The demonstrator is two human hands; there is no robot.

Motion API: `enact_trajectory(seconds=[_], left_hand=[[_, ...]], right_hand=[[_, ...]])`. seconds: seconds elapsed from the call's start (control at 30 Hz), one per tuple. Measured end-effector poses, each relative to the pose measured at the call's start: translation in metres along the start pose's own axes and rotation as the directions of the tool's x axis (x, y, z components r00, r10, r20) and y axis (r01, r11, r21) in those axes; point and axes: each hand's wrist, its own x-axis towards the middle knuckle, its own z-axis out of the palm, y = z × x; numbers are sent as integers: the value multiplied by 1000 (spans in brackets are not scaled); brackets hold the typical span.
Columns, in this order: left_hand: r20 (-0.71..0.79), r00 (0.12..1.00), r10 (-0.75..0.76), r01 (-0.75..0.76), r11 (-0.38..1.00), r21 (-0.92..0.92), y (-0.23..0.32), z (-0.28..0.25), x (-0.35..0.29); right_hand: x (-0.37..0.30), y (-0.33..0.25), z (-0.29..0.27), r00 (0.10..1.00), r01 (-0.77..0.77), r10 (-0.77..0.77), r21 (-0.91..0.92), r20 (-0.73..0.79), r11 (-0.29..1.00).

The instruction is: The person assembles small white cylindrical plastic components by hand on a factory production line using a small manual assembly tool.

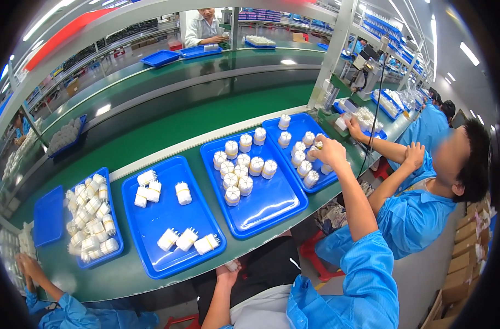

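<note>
My right hand (331,152) reaches over the far right blue tray (293,122) and pinches one white banded bundle (317,146) among several standing there. My left hand (226,275) is low at the table's front edge, closed around a small white bundle (232,266). Between the two hands lies a middle blue tray (272,205) with several upright white bundles (240,171). To its left, another blue tray (156,241) holds several bundles lying on their sides (187,239).
A full blue tray (116,219) and an empty small one (48,215) sit at the left. A co-worker in blue (420,214) sits close on my right, one hand (354,129) near the tray. Another person's hand (28,266) is at lower left. A green conveyor (167,129) runs behind.
</note>
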Motion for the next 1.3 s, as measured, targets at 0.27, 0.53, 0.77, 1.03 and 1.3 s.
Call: enact_trajectory(seconds=[0.27,0.53,0.77,1.03,1.3], left_hand=[[33,999,-4,2,999,39,-1,4,2],[17,999,34,-36,993,116,0,8,-3],[33,999,15,-19,991,131,-4,1,1],[14,999,37,-38,995,91,-1,7,-3],[6,999,50,-51,989,137,-1,8,-5]], right_hand=[[-6,13,-8,998,-26,26,-9,-60,1000],[-59,-2,-17,912,153,5,352,-410,924],[-160,-33,30,938,296,-55,711,-341,638],[-209,-33,98,968,185,1,716,-251,673],[-214,-39,110,947,195,78,748,-312,634]])
